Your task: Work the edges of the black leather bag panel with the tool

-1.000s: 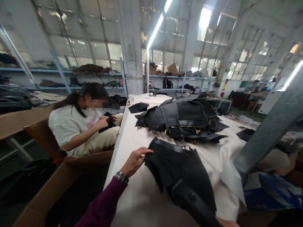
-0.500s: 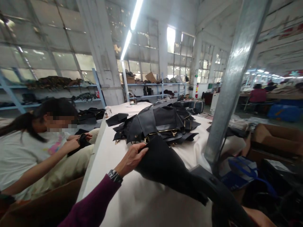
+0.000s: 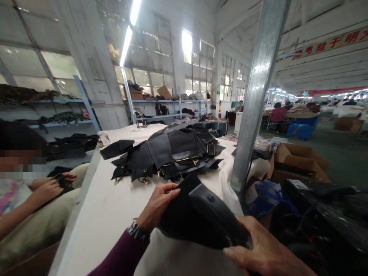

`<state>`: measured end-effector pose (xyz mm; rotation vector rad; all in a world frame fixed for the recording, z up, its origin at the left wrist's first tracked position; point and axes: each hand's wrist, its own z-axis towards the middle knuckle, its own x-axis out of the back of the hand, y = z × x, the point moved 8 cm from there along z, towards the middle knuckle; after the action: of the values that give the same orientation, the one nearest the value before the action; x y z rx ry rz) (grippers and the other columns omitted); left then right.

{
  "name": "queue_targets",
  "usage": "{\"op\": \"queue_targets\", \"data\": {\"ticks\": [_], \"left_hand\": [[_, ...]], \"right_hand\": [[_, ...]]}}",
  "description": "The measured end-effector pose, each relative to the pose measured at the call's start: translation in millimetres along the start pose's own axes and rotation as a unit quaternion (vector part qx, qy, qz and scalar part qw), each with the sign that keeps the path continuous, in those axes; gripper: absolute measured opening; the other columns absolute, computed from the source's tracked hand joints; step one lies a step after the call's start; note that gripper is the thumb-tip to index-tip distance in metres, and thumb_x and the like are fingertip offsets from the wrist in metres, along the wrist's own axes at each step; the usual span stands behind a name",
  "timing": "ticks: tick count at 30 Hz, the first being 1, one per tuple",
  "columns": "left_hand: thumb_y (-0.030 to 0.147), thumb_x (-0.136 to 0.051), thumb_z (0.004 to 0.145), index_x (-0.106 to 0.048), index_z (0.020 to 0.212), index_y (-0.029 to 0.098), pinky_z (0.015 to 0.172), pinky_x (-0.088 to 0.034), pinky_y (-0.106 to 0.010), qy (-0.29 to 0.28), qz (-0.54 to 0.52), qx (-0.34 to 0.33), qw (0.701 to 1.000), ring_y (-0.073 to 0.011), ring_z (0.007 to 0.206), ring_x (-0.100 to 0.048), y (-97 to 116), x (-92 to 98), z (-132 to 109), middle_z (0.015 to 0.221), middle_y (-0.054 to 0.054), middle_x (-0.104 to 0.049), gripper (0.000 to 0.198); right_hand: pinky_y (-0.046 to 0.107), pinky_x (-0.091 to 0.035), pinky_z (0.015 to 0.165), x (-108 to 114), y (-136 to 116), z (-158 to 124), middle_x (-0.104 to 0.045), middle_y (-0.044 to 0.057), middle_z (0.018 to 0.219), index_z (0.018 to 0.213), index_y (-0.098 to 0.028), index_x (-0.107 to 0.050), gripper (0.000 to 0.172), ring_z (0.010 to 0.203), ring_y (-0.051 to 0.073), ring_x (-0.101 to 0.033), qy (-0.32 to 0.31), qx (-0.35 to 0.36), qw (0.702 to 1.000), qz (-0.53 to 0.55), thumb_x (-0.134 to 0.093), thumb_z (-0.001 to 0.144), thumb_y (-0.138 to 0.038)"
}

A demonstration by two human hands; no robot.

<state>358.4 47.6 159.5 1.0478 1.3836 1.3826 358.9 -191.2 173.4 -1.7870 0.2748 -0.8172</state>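
Observation:
My left hand (image 3: pixel 157 207) pinches the upper left edge of a black fabric piece (image 3: pixel 176 222), raised above the white-covered table. A black handheld tool (image 3: pixel 220 209) with a small button lies over the fabric's right side. Its lower end sits in my right hand (image 3: pixel 255 245), whose fingers are partly hidden. I cannot make out the tool's exact kind or whether it touches the cloth. Just beyond, a heap of black fabric pieces (image 3: pixel 184 142) with gold zips and metal fittings rests on the table (image 3: pixel 94 214).
A metal post (image 3: pixel 254 99) rises at the table's right side. Cardboard boxes (image 3: pixel 301 159) and a blue-and-white bag (image 3: pixel 263 195) are right of it. A co-worker (image 3: pixel 17 230) sits close on the left, handling dark cloth. Loaded shelves (image 3: pixel 169 101) line the back wall.
My view has swung right. The tool and my right hand have come up and left, so the tool now overlaps the fabric. My left hand keeps its hold.

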Motion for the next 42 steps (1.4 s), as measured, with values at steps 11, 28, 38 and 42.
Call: {"op": "queue_targets", "data": {"ticks": [11, 28, 38, 42], "left_hand": [[0.029, -0.065, 0.079, -0.071, 0.094, 0.014, 0.07, -0.046, -0.026, -0.1, -0.114, -0.024, 0.988, -0.0162, 0.069, -0.062, -18.8, -7.1, -8.2, 0.079, -0.005, -0.07, 0.022], [0.002, -0.057, 0.073, -0.067, 0.084, 0.008, 0.073, -0.055, -0.029, 0.229, -0.345, 0.089, 0.906, -0.0195, 0.073, -0.068, -108.0, 106.2, 1.9, 0.072, -0.007, -0.071, 0.016], [0.004, -0.06, 0.07, -0.068, 0.083, 0.009, 0.072, -0.055, -0.034, 0.202, -0.346, 0.093, 0.911, -0.0235, 0.074, -0.068, -116.5, 90.4, -0.7, 0.074, -0.009, -0.071, 0.016], [0.004, -0.059, 0.071, -0.067, 0.08, 0.011, 0.075, -0.054, -0.035, 0.23, -0.331, 0.096, 0.91, -0.0235, 0.075, -0.068, -117.0, 98.9, -5.3, 0.073, -0.007, -0.071, 0.014]], "right_hand": [[0.019, -0.041, 0.045, -23.7, -11.5, 35.8, -0.056, -0.006, 0.05, 0.099, -0.014, -0.057, 0.031, 0.043, 0.01, -0.051, -0.014, 0.018, 0.999, 0.032, -0.061, 0.081, -0.038], [0.024, -0.039, 0.045, -8.4, -8.6, 32.2, -0.057, -0.001, 0.049, 0.076, -0.017, -0.056, 0.038, 0.047, 0.014, -0.053, -0.023, 0.005, 0.992, -0.122, -0.053, 0.082, -0.054], [0.02, -0.044, 0.043, -47.3, 3.0, 66.8, -0.056, -0.004, 0.049, 0.083, -0.015, -0.056, 0.027, 0.042, 0.012, -0.055, -0.053, -0.009, 0.995, -0.08, -0.06, 0.081, -0.042], [0.019, -0.041, 0.04, -35.3, -23.8, 76.6, -0.058, -0.002, 0.049, 0.073, -0.016, -0.054, 0.031, 0.041, 0.012, -0.055, -0.026, 0.023, 0.998, -0.058, -0.061, 0.08, -0.046]]}}
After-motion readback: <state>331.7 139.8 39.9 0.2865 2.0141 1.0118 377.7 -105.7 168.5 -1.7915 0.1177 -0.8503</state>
